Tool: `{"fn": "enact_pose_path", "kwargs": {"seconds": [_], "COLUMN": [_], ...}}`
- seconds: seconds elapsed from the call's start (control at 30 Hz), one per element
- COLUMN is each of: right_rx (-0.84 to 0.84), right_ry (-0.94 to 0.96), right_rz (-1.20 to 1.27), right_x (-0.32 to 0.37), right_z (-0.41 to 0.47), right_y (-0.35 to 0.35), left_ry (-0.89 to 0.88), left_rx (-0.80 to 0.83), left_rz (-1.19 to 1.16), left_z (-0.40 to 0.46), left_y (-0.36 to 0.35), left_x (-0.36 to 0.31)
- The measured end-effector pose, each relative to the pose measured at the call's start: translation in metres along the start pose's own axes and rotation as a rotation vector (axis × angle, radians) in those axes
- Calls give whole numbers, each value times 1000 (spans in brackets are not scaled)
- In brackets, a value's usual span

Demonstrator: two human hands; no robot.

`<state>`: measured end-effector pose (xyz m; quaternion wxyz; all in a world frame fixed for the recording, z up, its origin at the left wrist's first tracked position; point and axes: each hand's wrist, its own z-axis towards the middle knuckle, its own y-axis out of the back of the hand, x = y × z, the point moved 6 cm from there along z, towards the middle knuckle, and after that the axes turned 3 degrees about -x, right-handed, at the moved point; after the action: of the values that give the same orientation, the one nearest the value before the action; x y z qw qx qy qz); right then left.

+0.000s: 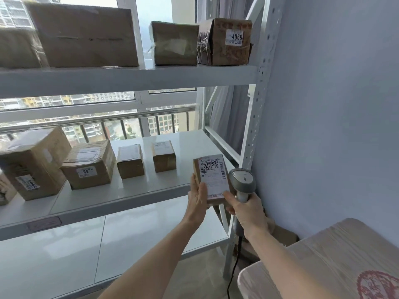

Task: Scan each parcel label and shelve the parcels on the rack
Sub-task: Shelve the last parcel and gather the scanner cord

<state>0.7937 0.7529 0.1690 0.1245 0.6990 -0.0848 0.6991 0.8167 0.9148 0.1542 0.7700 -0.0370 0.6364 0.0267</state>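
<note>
A white metal rack [254, 117] stands against the window, cardboard boxes lined along its shelves. On the upper shelf, the rightmost box [224, 42] carries a sticker reading "4068". The middle shelf holds four boxes in a row; one [89, 165] bears a sticker with digits too blurred to read. A pale wooden surface [336, 260] with a red round stamp sits at lower right. The left hand [197, 196] grips a small parcel [212, 180] by its left edge, in front of the middle shelf's right end — its white shipping label faces up, scribbled over in black. The right hand [246, 209] is wrapped round the handle of a grey corded barcode scanner [241, 182], thumb touching the parcel's lower corner.
</note>
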Motion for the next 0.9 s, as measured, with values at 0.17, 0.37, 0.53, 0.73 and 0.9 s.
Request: {"fn": "enact_pose_path", "kwargs": {"seconds": [0.17,0.37,0.53,0.73,0.9], "right_rx": [-96,-156,-123,-89,-45], "right_ry": [19,-4,-39,-68,-80], "right_rz": [-45,-52,-26,-63,-101], "right_x": [5,18,21,21,16], "right_z": [22,53,91,156,207], "right_y": [-46,-75,-92,-109,-124], "left_ry": [85,146,170,301,378], "left_rx": [62,64,36,-23,-114], "left_rz": [27,4,57,17,32], "left_z": [38,80,116,168,203], "left_y": [34,51,44,37,30], "left_x": [1,4,10,21,35]}}
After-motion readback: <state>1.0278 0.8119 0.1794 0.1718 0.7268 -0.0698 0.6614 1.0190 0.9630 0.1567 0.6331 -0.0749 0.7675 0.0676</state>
